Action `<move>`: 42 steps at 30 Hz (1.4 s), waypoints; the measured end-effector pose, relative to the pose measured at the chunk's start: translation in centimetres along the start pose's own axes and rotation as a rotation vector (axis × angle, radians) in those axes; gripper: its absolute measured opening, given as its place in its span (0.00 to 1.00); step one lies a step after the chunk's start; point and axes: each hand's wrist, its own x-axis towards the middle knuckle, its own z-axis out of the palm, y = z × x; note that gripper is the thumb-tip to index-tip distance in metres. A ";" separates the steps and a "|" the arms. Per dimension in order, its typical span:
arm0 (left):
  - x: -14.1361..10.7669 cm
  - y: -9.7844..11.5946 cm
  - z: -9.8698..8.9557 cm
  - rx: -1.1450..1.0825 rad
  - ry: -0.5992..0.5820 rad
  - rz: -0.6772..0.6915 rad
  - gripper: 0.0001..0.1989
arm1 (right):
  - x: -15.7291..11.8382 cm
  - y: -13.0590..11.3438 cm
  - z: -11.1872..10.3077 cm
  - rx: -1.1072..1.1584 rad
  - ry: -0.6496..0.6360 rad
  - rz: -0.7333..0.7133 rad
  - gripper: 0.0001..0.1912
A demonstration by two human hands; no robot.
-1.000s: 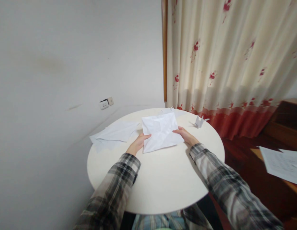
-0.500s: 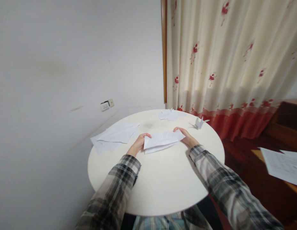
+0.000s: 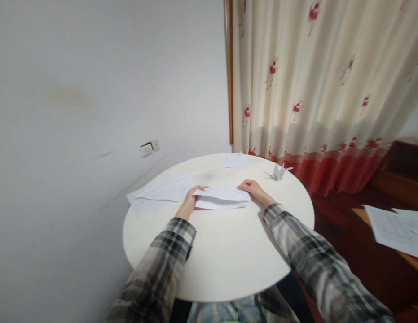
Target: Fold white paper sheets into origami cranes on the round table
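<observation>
A folded sheet of white paper lies low over the round white table, its two layers gaping along the side nearest me. At its left end, my left hand grips it, with the fingers partly behind the sheet. My right hand pinches the far right corner between thumb and fingers. A folded paper crane stands beyond my right hand, near the table's right edge.
Loose white sheets overlap at the table's left edge. More paper pieces lie at the far side. A wall socket is left of the table, a floral curtain behind it. Written papers rest on wooden furniture at right.
The folded paper has shifted slightly left and levelled out, and its near opening shows wider. My right hand has moved left, its fingers now bent at the far corner.
</observation>
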 end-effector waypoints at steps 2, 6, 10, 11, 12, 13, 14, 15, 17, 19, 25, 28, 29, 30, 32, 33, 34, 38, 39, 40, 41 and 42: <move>0.1 0.3 0.1 -0.082 0.017 -0.011 0.09 | 0.0 0.1 0.0 0.005 -0.004 -0.014 0.15; 0.2 0.4 0.3 -0.071 -0.032 0.028 0.12 | 0.0 0.2 0.1 0.011 0.033 0.001 0.16; 0.2 -0.5 0.1 0.070 -0.050 0.083 0.27 | -0.1 -0.2 0.1 0.018 0.035 0.054 0.18; 0.3 -0.7 0.1 0.096 -0.042 0.097 0.29 | -0.2 -0.4 0.1 0.034 0.001 0.084 0.18; 0.3 -0.8 0.0 0.127 -0.035 0.112 0.29 | -0.2 -0.6 0.1 0.066 -0.055 0.123 0.16; 0.3 -0.9 0.0 0.164 -0.031 0.125 0.29 | -0.3 -0.9 0.1 0.085 -0.097 0.154 0.14; 0.4 -0.9 -0.1 0.205 -0.036 0.133 0.29 | -0.5 -1.2 0.1 0.094 -0.151 0.182 0.14; 0.4 -0.9 0.0 0.249 -0.050 0.138 0.28 | -0.6 -1.5 0.1 0.102 -0.208 0.222 0.16; 0.5 -0.8 0.1 0.307 -0.094 0.146 0.27 | -1.0 -2.0 0.3 0.049 -0.368 0.296 0.20; 0.5 -0.6 0.3 0.346 -0.153 0.163 0.26 | -1.5 -2.3 0.9 -0.045 -0.517 0.265 0.19; 0.4 -0.6 1.0 0.639 -0.316 0.219 0.29 | -2.7 -1.6 4.3 -0.383 -0.615 -0.017 0.17; 0.1 -0.8 1.7 0.812 -0.172 0.395 0.24 | -3.0 -0.9 6.1 -0.598 -0.488 -0.140 0.14; -0.1 -0.9 2.1 0.885 -0.104 0.455 0.24 | -3.1 -0.8 6.6 -0.652 -0.448 -0.171 0.14; -0.4 -0.9 2.6 0.957 -0.015 0.529 0.24 | -3.2 -0.7 7.1 -0.707 -0.403 -0.188 0.14; -1.0 -1.0 3.9 1.053 0.112 0.653 0.25 | -3.3 -0.9 7.9 -0.868 -0.315 -0.205 0.15; -1.4 -1.0 4.6 1.070 0.110 0.691 0.25 | -3.3 -1.1 8.1 -0.970 -0.253 -0.197 0.15; -1.7 -1.1 5.3 1.063 0.092 0.707 0.25 | -3.4 -1.3 8.3 -1.075 -0.192 -0.184 0.16; -2.3 -2.1 7.2 0.985 -0.211 0.673 0.23 | -3.6 -1.8 8.3 -1.397 -0.018 -0.152 0.18; -2.3 -2.4 7.3 0.989 -0.245 0.666 0.22 | -3.7 -1.8 8.2 -1.429 0.002 -0.171 0.20; -2.2 -2.6 7.4 1.016 -0.264 0.655 0.22 | -3.8 -1.7 8.0 -1.447 -0.008 -0.192 0.21; -2.0 -2.8 7.3 1.069 -0.265 0.640 0.22 | -3.8 -1.6 7.9 -1.455 -0.040 -0.209 0.23; -1.9 -2.9 7.2 1.132 -0.259 0.623 0.22 | -3.8 -1.5 7.8 -1.456 -0.100 -0.208 0.25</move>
